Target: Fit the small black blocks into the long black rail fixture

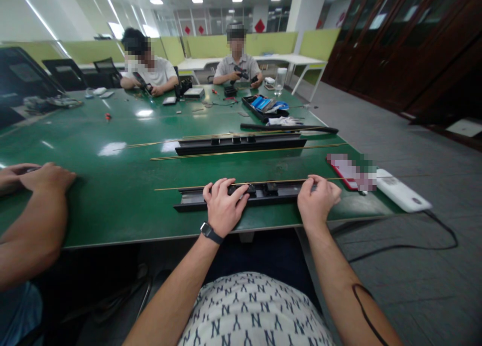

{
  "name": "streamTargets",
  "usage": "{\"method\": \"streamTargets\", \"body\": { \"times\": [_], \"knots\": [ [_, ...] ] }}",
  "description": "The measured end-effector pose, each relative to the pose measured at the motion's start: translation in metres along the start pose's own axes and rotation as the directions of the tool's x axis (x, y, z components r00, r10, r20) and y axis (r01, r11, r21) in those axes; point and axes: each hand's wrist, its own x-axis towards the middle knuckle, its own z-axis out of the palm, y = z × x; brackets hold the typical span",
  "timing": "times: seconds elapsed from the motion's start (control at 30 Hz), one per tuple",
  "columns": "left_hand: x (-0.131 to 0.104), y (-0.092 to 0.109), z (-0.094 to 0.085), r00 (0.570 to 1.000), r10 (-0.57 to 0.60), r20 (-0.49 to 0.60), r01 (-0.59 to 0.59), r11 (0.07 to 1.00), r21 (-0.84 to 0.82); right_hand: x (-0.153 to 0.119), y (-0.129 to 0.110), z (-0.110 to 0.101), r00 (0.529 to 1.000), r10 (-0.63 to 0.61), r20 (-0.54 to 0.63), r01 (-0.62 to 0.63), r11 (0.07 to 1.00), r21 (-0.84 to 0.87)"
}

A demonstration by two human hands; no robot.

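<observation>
A long black channel-shaped rail (192, 200) lies along the near side of the green table in front of me. My left hand (225, 203), with a watch on its wrist, reaches over the rail, and its thumb and fingers close around a small black block (241, 189) in the channel. Another black block (270, 188) sits farther right in the same rail. At the rail's right end my right hand (318, 198) is closed in a pinch on a thin brass-coloured rod (282, 182). This rod runs lengthwise above the rail and sticks out past both ends. My fingers partly hide the left block.
A second black rail (241, 144) with blocks and thin rods lies farther back, near a black tube (286, 128). A phone (344, 173) and a corded white device (402, 190) lie right. A co-worker's hands (48, 178) rest at left; two people sit across the table (124, 205).
</observation>
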Motion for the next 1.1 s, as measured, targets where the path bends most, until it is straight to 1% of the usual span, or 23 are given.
{"method": "streamTargets", "body": {
  "times": [0.1,0.2,0.47,0.57,0.67,0.73,0.93,1.1],
  "knots": [
    [-0.0001,0.0003,0.0000,1.000,-0.004,0.001,0.004,1.000,-0.005,0.0005,-0.0008,-0.0009,1.000,0.011,-0.015,-0.012,1.000,-0.009],
    [-0.0001,0.0004,-0.0001,1.000,-0.010,0.006,0.010,1.000,-0.011,0.0000,-0.0022,-0.0016,1.000,-0.004,-0.024,0.003,1.000,-0.020],
    [-0.0002,0.0007,-0.0009,1.000,-0.014,0.019,0.015,1.000,-0.012,-0.0025,-0.0036,-0.0021,0.997,-0.068,0.026,0.068,0.997,-0.027],
    [-0.0007,0.0003,-0.0011,1.000,-0.014,0.021,0.015,1.000,-0.010,-0.0018,-0.0026,-0.0014,0.998,-0.047,0.029,0.048,0.999,-0.015],
    [-0.0007,0.0002,-0.0011,1.000,-0.014,0.020,0.014,1.000,-0.010,-0.0005,-0.0014,-0.0009,1.000,-0.008,-0.005,0.008,1.000,-0.008],
    [-0.0005,0.0004,-0.0012,1.000,-0.014,0.018,0.014,1.000,-0.010,0.0000,-0.0009,-0.0009,1.000,-0.004,-0.016,0.004,1.000,-0.007],
    [0.0000,0.0014,-0.0020,1.000,-0.016,0.024,0.017,1.000,-0.012,-0.0021,-0.0016,-0.0020,0.999,-0.035,0.013,0.035,0.999,-0.019],
    [0.0000,0.0012,-0.0019,1.000,-0.017,0.022,0.018,1.000,-0.016,-0.0031,-0.0035,-0.0028,0.997,-0.062,0.036,0.062,0.998,0.003]
  ]
}}
